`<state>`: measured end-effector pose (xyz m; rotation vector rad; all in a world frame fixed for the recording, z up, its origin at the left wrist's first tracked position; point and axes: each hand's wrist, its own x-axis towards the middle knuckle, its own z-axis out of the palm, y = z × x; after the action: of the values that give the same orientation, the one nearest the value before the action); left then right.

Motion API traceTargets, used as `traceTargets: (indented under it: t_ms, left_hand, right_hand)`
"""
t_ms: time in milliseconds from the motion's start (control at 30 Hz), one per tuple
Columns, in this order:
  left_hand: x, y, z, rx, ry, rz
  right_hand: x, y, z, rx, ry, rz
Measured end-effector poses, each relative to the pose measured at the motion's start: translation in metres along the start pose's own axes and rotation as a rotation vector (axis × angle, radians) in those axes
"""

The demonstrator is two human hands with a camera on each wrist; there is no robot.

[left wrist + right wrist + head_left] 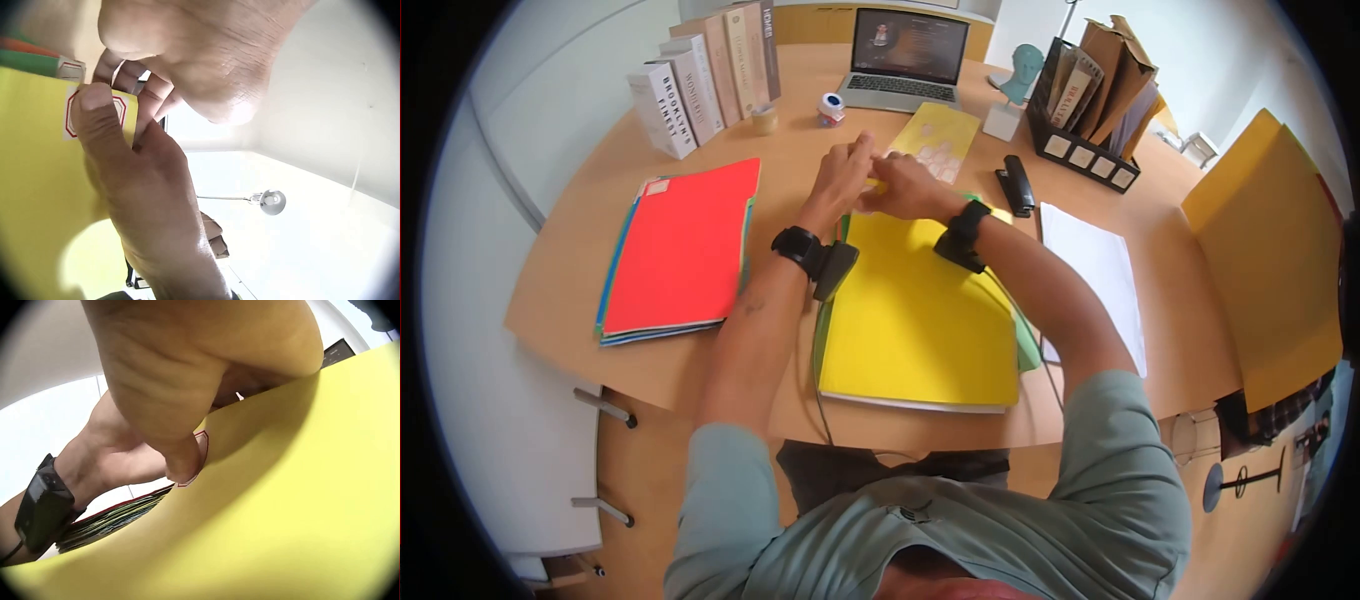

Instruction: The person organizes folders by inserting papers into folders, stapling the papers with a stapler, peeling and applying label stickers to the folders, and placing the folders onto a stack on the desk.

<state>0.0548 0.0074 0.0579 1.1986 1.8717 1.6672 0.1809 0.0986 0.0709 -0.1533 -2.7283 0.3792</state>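
Note:
A yellow folder [920, 320] with a light green folder edge under it lies in front of the person. My right hand [908, 187] grips its far edge, the thumb [100, 125] pressing on a white label [70, 122] with a red border, on the folder's tab. In the right wrist view this thumb [184, 459] covers part of the label. My left hand [840, 180] is right beside the tab, close against the right hand. Its palm [212, 56] fills the top of the left wrist view; I cannot tell whether its fingers hold anything.
Red and blue folders [680, 250] lie at left, white paper [1090, 270] at right. Beyond are a stapler [1016, 187], a patterned yellow sheet [940, 135], a label roll [831, 110], a laptop [905, 60], books [700, 85], a bust [1025, 75] and a file box [1085, 160].

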Motion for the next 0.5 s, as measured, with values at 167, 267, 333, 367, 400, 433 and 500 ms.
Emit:
traceTargets:
  t_ms: [167, 267, 333, 367, 400, 433, 500]
  left_hand:
    - [-0.012, 0.028, 0.003, -0.395, -0.044, -0.052]
    - [-0.027, 0.039, 0.002, -0.313, -0.273, -0.123]
    - [-0.032, 0.027, 0.009, -0.163, -0.429, -0.065]
    - [-0.041, 0.026, 0.013, -0.187, -0.441, -0.051]
    - [-0.047, 0.026, 0.014, -0.142, -0.412, -0.04]
    - [-0.055, 0.029, 0.014, -0.098, -0.385, -0.029]
    - [-0.065, 0.038, 0.011, 0.002, -0.37, -0.023]
  right_hand:
    - [-0.008, 0.002, -0.034, 0.061, 0.058, 0.248]
    - [-0.007, 0.022, -0.05, 0.024, 0.2, 0.184]
    - [-0.009, 0.034, -0.07, 0.062, 0.293, 0.106]
    - [-0.013, 0.033, -0.081, 0.008, 0.296, 0.137]
    - [-0.017, 0.031, -0.089, -0.046, 0.3, 0.169]
    - [-0.022, 0.034, -0.089, 0.006, 0.299, 0.204]
    - [-0.032, 0.04, -0.089, 0.104, 0.295, 0.278]
